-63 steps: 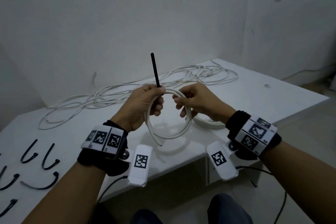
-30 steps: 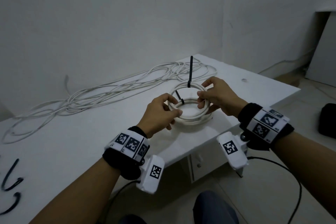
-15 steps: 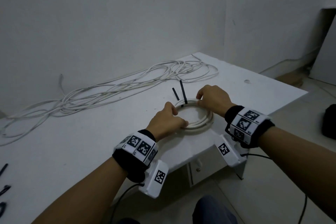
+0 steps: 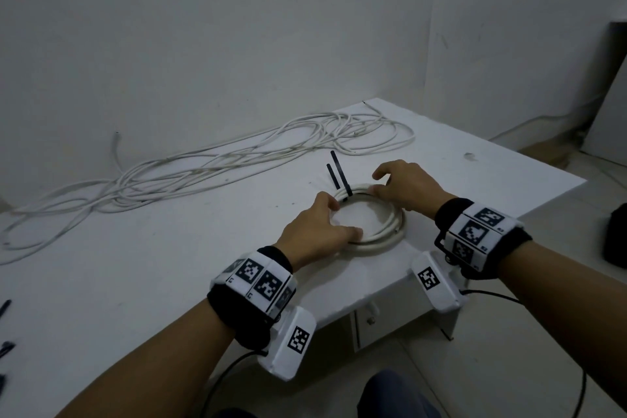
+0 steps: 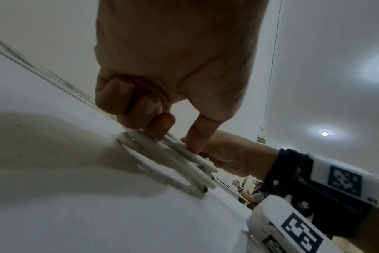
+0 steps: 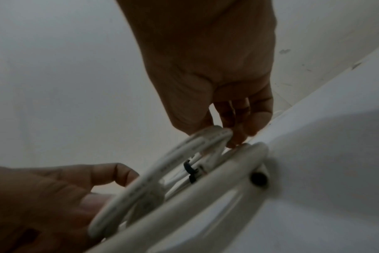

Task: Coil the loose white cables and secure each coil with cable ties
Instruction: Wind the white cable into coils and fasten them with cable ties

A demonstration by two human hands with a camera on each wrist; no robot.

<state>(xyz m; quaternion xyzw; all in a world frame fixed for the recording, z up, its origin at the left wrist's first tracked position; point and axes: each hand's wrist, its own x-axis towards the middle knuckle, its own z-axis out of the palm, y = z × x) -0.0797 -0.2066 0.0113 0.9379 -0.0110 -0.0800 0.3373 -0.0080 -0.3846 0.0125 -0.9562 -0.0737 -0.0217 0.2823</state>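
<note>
A small round coil of white cable (image 4: pixel 380 231) lies flat on the white tabletop (image 4: pixel 152 265) near its front edge, bound at its far side by two black plastic cable ties (image 4: pixel 341 176) whose loose tails slant up and away. The left hand (image 4: pixel 317 231) rests on the coil's near left arc, thumb and curled fingers (image 5: pixel 162 123) touching the strands, though a firm grip cannot be told. The right hand (image 4: pixel 405 188) sits at the far right arc, its fingertips (image 6: pixel 238 137) pinching the top strands; the right wrist view shows one loop lifted off the rest. A cut cable end (image 5: pixel 204 189) points outward at the coil's near right. Behind, a long loose tangle of white cables (image 4: pixel 210 170) sprawls along the wall. More black ties (image 4: pixel 6 346) lie at the tabletop's far left edge.
</note>
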